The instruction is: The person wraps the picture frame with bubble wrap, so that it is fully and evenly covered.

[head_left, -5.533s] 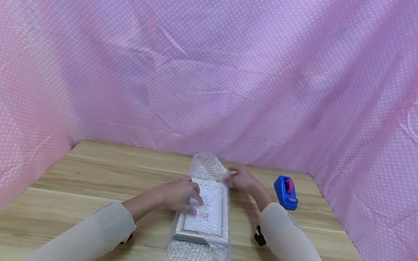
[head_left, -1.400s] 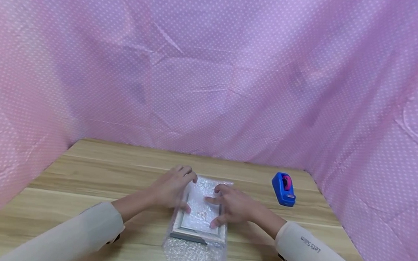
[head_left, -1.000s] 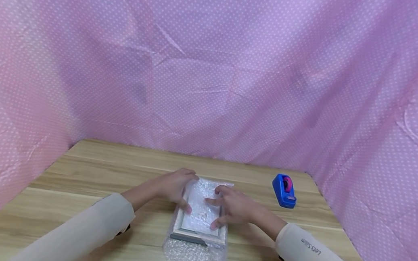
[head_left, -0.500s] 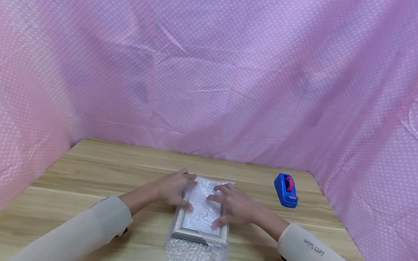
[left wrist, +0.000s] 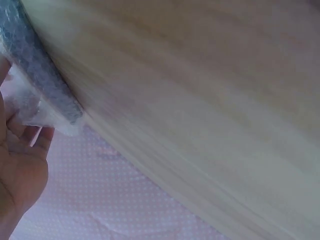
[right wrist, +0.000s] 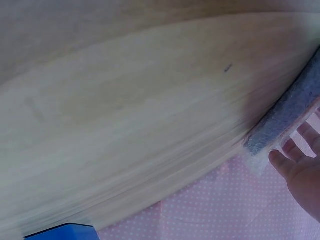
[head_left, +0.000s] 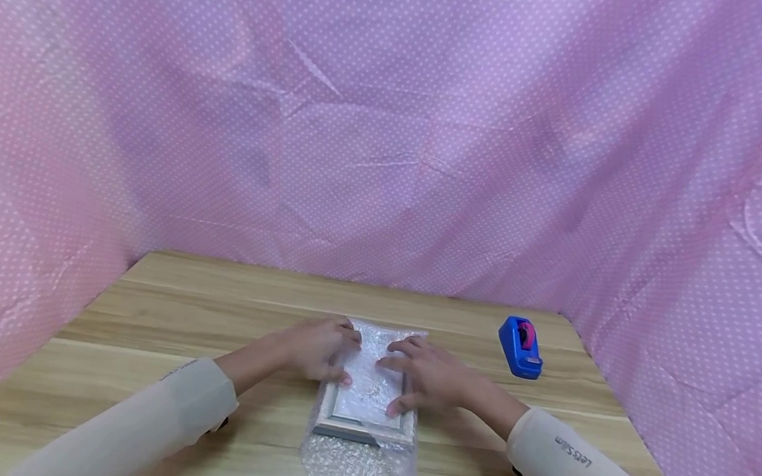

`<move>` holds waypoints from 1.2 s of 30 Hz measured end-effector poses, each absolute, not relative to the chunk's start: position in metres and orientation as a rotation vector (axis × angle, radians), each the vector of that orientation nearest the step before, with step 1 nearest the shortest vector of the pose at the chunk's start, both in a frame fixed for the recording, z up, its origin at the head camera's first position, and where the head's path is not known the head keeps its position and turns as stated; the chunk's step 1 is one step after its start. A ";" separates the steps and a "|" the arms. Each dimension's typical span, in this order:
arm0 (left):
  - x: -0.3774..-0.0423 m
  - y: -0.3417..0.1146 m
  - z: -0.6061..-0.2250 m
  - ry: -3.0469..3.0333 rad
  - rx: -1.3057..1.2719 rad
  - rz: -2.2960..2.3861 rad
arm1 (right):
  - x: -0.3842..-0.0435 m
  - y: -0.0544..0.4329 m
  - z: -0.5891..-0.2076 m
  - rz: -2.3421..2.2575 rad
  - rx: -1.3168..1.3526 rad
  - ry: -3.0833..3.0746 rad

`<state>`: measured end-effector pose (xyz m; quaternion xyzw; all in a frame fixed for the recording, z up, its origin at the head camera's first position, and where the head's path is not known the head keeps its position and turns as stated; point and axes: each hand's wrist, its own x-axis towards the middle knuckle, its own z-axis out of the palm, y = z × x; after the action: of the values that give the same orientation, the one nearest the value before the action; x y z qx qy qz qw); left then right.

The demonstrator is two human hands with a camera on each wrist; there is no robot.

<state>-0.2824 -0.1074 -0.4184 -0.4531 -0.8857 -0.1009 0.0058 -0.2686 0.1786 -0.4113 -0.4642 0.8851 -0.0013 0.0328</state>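
We angle both hands inward over the wooden table (head_left: 203,314). Our left hand (head_left: 321,352) rests at the upper left of the picture frame (head_left: 367,414), fingers loosely bent, thumb apart; our right hand (head_left: 430,374) rests on its right side, fingers spread. The frame lies flat beneath and between them in bubble wrap (head_left: 358,472), whose loose end extends toward us.

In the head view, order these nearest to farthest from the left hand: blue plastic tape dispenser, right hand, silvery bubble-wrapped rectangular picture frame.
1. Picture frame: at left hand
2. Right hand: at frame's right side
3. Tape dispenser: farther right
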 end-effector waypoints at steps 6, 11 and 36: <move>-0.282 -0.109 -0.420 -2.701 -1.526 -0.318 | -0.270 0.177 -0.410 0.027 -1.462 2.714; -0.283 -0.108 -0.417 -2.723 -1.541 -0.323 | -0.272 0.177 -0.409 0.024 -1.455 2.712; -0.287 -0.111 -0.410 -2.693 -1.616 -0.108 | -0.203 0.207 -0.404 0.220 -2.226 2.600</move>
<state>-0.2875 -0.1107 -0.4104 -0.5144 -0.8569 -0.0344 -0.0006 -0.2031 0.2073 -0.4036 -0.6423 0.7503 0.0634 -0.1434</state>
